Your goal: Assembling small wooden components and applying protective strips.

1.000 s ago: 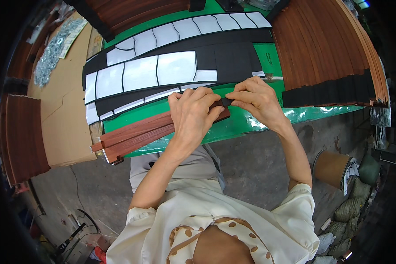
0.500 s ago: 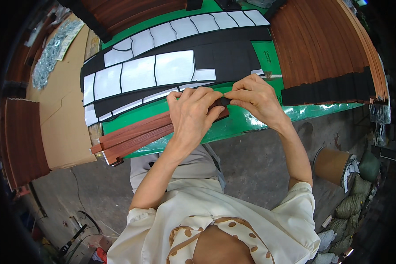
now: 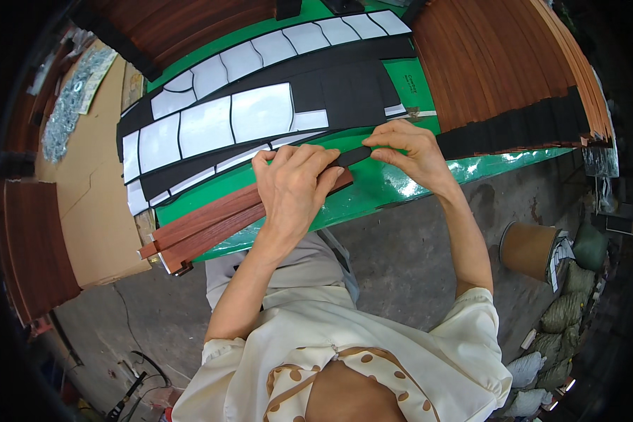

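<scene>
My right hand (image 3: 411, 158) is closed in a pinch on the right end of a short black strip (image 3: 352, 157). The other end of that strip lies under the fingertips of my left hand (image 3: 290, 186), whose thumb presses it near the end of the reddish-brown wood-grain slats (image 3: 211, 224). My left fingers close over these slats, which lie at a slant along the table's near edge, and hide part of them. Behind my hands are black foam sheets (image 3: 359, 88), several bearing white backing pieces (image 3: 260, 114) cut into strips.
A green covered table (image 3: 394, 184) carries the work. Stacked brown slats with black-wrapped ends (image 3: 499, 70) stand at the right, more (image 3: 183, 32) at the back. Cardboard (image 3: 91, 204) and clear plastic bags (image 3: 74, 105) lie left. A brown drum (image 3: 527, 250) and sacks (image 3: 563, 309) are on the floor.
My right hand has drawn slightly away from my left, and more of the black strip shows between them. The whole view has shifted a little, moving the table's things leftward.
</scene>
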A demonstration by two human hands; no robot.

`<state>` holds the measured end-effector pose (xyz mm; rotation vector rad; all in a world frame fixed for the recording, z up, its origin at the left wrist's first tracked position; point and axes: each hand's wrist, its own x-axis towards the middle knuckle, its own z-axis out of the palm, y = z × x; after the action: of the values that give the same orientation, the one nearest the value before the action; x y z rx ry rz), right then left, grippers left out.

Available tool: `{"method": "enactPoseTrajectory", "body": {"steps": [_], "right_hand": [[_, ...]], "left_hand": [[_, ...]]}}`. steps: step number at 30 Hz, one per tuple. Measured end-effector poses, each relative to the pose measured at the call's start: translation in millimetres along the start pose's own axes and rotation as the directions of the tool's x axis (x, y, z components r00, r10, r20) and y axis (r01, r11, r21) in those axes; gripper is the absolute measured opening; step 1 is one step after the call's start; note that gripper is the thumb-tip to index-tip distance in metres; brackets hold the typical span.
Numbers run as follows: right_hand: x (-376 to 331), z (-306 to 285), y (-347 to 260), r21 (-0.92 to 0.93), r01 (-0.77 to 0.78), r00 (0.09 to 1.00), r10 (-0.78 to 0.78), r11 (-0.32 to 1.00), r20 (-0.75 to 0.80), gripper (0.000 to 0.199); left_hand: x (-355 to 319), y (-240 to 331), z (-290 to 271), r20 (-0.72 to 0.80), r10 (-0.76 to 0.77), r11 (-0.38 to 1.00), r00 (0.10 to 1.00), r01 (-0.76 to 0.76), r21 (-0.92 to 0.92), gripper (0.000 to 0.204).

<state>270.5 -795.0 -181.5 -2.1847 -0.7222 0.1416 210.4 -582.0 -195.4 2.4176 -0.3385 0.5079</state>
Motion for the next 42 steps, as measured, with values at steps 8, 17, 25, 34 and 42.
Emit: {"method": "enactPoseTrajectory", "body": {"steps": [8, 17, 25, 34, 42], "right_hand": [[4.5, 27.5, -4.5, 0.173, 0.002, 0.994, 0.017, 0.985, -0.107, 0.024], [-4.8, 89.4, -19.0, 0.48, -0.151, 0.838, 0.369, 0.864, -0.401, 0.028], [-2.6, 90.5, -18.6, 0.493, -0.135, 0.81, 0.382, 0.86, -0.445, 0.033], [-2.9, 89.0, -22.0, 0.565, -0.225, 0.804, 0.479, 0.794, -0.352, 0.03], [42.0, 73.6, -51.9, 0.124, -0.172, 0.874, 0.21, 0.977, -0.438, 0.023]], "left_hand": [[-3.7, -11.7, 2.5, -0.113, 0.232, 0.962, 0.966, -0.211, 0.17, 0.025], [-11.1, -9.0, 11.2, -0.167, 0.252, 0.96, 0.953, -0.225, 0.167, 0.024], [-18.7, -15.0, 0.9, -0.115, 0.233, 0.965, 0.966, -0.215, 0.152, 0.036], [-89.0, -69.7, -116.5, 0.026, 0.031, 0.876, 0.999, -0.04, 0.48, 0.029], [-94.8, -79.4, -137.7, 0.086, 0.049, 0.949, 0.995, -0.073, 0.306, 0.034]]}}
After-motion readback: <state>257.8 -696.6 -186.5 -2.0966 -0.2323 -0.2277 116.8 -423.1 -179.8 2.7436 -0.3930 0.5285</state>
